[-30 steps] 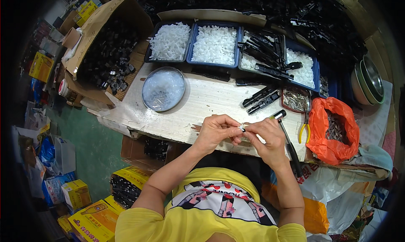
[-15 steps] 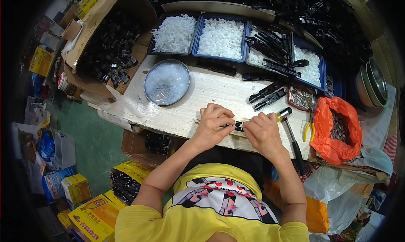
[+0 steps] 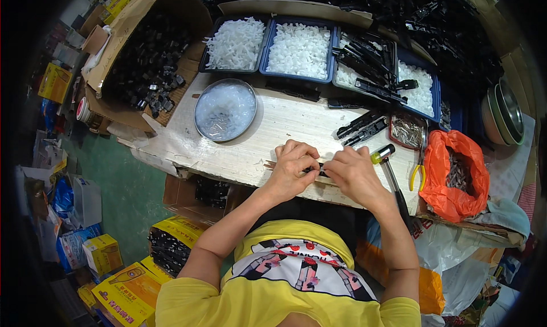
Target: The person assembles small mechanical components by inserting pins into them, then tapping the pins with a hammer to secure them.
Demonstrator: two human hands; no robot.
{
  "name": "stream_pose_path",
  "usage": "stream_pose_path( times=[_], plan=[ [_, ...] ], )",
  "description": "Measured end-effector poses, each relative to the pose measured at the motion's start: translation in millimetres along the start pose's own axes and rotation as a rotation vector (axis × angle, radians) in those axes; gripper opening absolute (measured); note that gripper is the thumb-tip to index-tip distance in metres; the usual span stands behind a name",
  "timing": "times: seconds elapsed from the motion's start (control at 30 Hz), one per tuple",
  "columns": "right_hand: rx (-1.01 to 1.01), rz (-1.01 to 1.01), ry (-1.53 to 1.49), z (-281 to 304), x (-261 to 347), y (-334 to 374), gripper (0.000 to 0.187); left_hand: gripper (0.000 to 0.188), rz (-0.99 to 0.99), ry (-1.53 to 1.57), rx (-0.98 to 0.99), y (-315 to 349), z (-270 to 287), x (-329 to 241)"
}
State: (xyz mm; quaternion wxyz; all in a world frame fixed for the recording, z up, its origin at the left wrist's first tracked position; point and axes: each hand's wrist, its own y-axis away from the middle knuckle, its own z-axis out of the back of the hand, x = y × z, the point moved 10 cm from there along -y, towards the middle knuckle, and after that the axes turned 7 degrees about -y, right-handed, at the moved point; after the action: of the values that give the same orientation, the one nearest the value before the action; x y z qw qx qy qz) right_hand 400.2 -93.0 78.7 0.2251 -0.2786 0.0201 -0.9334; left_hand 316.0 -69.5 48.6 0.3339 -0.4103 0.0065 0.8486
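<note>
At the bench's near edge, a slim black plastic part lies between my hands, mostly hidden by fingers. My left hand pinches its left end. My right hand has its fingers pressed together over the right end; anything small inside that pinch is hidden. Just right of my right hand lies a hammer with a yellow-and-black head and dark handle. Two longer black plastic assemblies rest beyond it. A round metal dish with a whitish, glossy content and small pins stands to the far left.
Blue trays of small white plastic pieces line the back, one with black assemblies on top. A cardboard box of black parts stands left. On the right are a tray of metal pins, yellow-handled pliers and an orange bag of metal pieces.
My right hand has shifted slightly left and its fingers have come closer to my left hand, covering more of the black part. My left hand has barely moved.
</note>
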Motion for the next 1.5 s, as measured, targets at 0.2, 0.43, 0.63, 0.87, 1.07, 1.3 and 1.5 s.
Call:
stream_pose_path(
  times=[0.2,0.43,0.63,0.87,1.07,1.3,1.5],
  plan=[
    [-0.435,-0.393,-0.152,80.5,-82.7,67.4,0.007,0.015,0.035,-0.061,-0.002,-4.2,-0.8,-3.6],
    [-0.457,-1.094,0.596,167.3,-207.9,249.9,0.021,0.016,-0.134,-0.195,-0.018,-4.7,-1.5,-17.7],
    [-0.373,-1.194,0.559,152.5,-230.4,274.2,0.039,0.016,-0.245,-0.309,0.076,-3.9,-7.8,-26.1],
    [-0.507,-1.081,0.424,158.9,-239.2,284.2,0.038,0.016,-0.169,-0.208,-0.223,-19.0,37.9,1.6],
    [-0.473,-1.222,0.491,161.9,-231.4,278.5,0.025,0.017,0.301,-0.584,-0.545,-81.4,146.5,90.3],
    [-0.485,-1.237,0.527,163.3,-239.6,292.7,0.024,0.012,0.379,-0.382,-0.408,-117.6,149.9,140.2],
    [-0.877,-0.984,0.165,174.4,-232.1,298.1,0.018,0.015,0.428,-0.180,-0.423,-108.1,170.9,147.7]
  ],
)
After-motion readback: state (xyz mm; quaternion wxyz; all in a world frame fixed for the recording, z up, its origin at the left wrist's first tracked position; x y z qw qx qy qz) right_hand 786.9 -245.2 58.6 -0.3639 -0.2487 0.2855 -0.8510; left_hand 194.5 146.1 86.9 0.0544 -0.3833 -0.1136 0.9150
